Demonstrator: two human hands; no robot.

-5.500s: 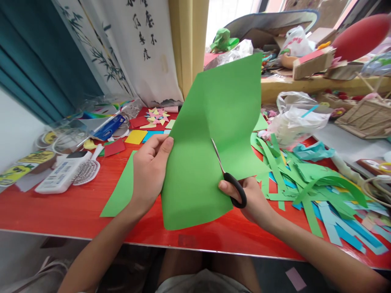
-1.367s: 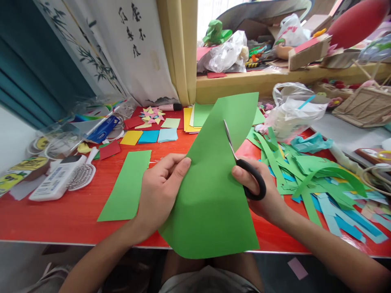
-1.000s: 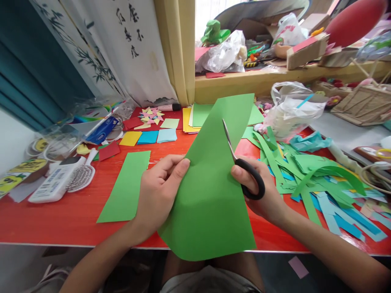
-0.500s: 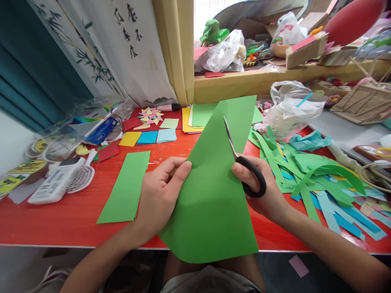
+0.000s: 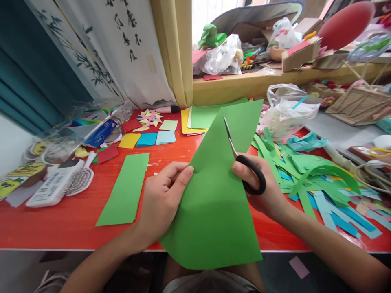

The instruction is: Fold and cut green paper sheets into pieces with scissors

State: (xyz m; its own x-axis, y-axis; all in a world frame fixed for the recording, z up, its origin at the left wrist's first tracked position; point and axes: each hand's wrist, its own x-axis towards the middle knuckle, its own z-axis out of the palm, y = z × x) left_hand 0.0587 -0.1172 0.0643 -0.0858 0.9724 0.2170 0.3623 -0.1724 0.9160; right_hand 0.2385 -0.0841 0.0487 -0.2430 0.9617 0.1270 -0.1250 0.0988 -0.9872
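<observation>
My left hand (image 5: 163, 199) pinches the left edge of a large green paper sheet (image 5: 214, 203), thumb on top, holding it up over the red table (image 5: 61, 228). In my right hand (image 5: 262, 191) is a pair of black-handled scissors (image 5: 244, 171). Its blades lie against the upper middle of the sheet and point away from me. A cut green strip (image 5: 124, 191) lies flat on the table, left of my left hand.
A heap of green and blue paper strips (image 5: 317, 183) covers the table's right side. Small coloured paper squares (image 5: 152, 136) lie at the back, with a calculator (image 5: 50, 189) and hairbrush (image 5: 81, 177) at the left. Plastic bags (image 5: 287, 114) and clutter fill the wooden ledge (image 5: 244, 83) behind.
The sheet has lowered and turned since the earliest frame. In the last second the scissors have shifted slightly up the sheet, and my view has drifted a little; both hands keep their hold.
</observation>
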